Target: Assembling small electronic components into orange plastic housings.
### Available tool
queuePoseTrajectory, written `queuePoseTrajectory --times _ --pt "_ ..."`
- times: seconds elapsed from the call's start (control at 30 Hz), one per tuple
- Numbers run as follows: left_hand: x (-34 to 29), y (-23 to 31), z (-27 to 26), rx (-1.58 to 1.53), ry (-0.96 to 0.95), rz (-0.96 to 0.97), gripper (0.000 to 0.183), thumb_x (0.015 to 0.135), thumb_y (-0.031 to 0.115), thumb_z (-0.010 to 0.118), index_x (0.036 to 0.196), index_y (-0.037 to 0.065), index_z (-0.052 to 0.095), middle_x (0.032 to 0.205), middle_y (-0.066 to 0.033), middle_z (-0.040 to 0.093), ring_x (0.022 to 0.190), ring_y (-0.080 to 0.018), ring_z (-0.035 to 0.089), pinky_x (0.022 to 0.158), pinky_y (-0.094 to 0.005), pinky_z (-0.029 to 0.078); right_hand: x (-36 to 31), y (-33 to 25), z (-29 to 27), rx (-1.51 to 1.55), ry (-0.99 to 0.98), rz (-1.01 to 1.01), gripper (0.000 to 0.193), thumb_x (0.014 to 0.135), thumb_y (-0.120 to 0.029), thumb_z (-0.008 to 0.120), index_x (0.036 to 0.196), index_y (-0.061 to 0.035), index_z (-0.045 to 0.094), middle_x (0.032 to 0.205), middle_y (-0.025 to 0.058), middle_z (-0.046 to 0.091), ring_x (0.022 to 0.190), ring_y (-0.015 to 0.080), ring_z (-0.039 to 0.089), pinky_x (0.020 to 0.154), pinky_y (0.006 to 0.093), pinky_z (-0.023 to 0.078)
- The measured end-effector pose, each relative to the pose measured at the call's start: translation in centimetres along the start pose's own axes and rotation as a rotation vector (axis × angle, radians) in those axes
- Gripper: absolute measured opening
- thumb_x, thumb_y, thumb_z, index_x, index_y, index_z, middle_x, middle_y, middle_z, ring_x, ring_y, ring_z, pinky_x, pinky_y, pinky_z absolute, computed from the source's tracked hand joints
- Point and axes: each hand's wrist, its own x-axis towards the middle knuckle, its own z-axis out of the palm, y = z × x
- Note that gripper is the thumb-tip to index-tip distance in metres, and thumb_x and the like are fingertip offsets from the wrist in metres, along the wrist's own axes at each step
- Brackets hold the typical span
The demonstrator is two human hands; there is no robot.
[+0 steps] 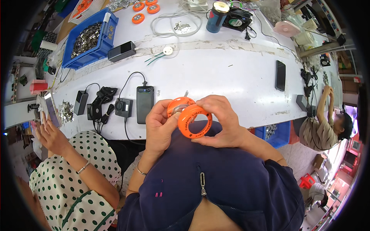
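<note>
An orange plastic ring with dark lettering, tilted and open in its middle, overlapped an orange round plastic housing, right of the dark rectangular phone-like device. The right hand curved closed around the ring's edge, and the left hand pinched the housing. Seemingly they were being joined or parted, I could not tell which, and the next move probably called for steady holding of both.

The place was a workshop with shared work tables. A long white table, marked by strips of worn tape, ran across the scene. On its far left stood a blue bin heaped with small metal parts, near a group of orange discs. Cables and black adapters lay nearer. One co-worker sat on the left, another on the right, at work surfaces.
</note>
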Motion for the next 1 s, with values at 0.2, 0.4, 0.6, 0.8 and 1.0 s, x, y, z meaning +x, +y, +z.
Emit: queuePoseTrajectory --times 0.2,0.4,0.6,0.8,1.0 --pt "-0.3 -0.5 -0.6 -0.095 -0.086 -0.03 0.027 0.089 0.001 0.059 0.115 -0.004 0.052 0.106 -0.0126 0.066 0.095 -0.0134 0.064 0.083 -0.0266 0.052 0.6 -0.1 0.6 0.058 -0.044 0.082 0.078 0.058 -0.016 0.085 0.127 -0.0058 0.049 0.121 0.0096 0.056 0.112 0.0292 0.052 0.094 0.0395 0.041" --pt "-0.4 -0.5 -1.0 -0.176 -0.132 -0.053 0.029 0.089 0.003 0.06 0.116 -0.004 0.052 0.109 -0.0131 0.065 0.098 -0.0143 0.063 0.085 -0.0271 0.051 0.6 0.1 0.8 0.089 -0.046 0.104 0.076 0.06 -0.016 0.083 0.127 -0.0045 0.05 0.121 0.0112 0.056 0.111 0.0296 0.052 0.094 0.0382 0.043" --pt "-0.3 0.1 -0.7 -0.211 -0.127 -0.078 0.031 0.091 0.006 0.058 0.118 -0.005 0.05 0.108 -0.0157 0.064 0.093 -0.0196 0.065 0.075 -0.0319 0.057 0.7 0.3 -0.1 0.054 0.036 0.122 0.076 0.059 -0.018 0.083 0.126 -0.0016 0.049 0.12 0.0139 0.055 0.109 0.0285 0.053 0.092 0.0367 0.045" --pt "-0.2 -0.1 -1.1 -0.162 -0.101 -0.058 0.032 0.091 0.009 0.057 0.119 -0.006 0.048 0.105 -0.0176 0.064 0.086 -0.0218 0.067 0.063 -0.0335 0.059 -0.7 3.0 -1.3 0.019 0.174 0.302 0.073 0.063 -0.018 0.08 0.126 0.0001 0.048 0.12 0.0162 0.052 0.108 0.0266 0.053 0.089 0.0357 0.046" --pt "0.0 -0.1 -0.9 -0.125 -0.067 -0.05 0.032 0.091 0.008 0.057 0.119 -0.005 0.047 0.105 -0.0178 0.064 0.086 -0.0216 0.067 0.064 -0.0335 0.059 -2.2 3.4 -1.0 -0.154 0.111 0.518 0.073 0.062 -0.018 0.08 0.126 -0.0011 0.049 0.12 0.0134 0.053 0.105 0.0251 0.053 0.087 0.0353 0.046"
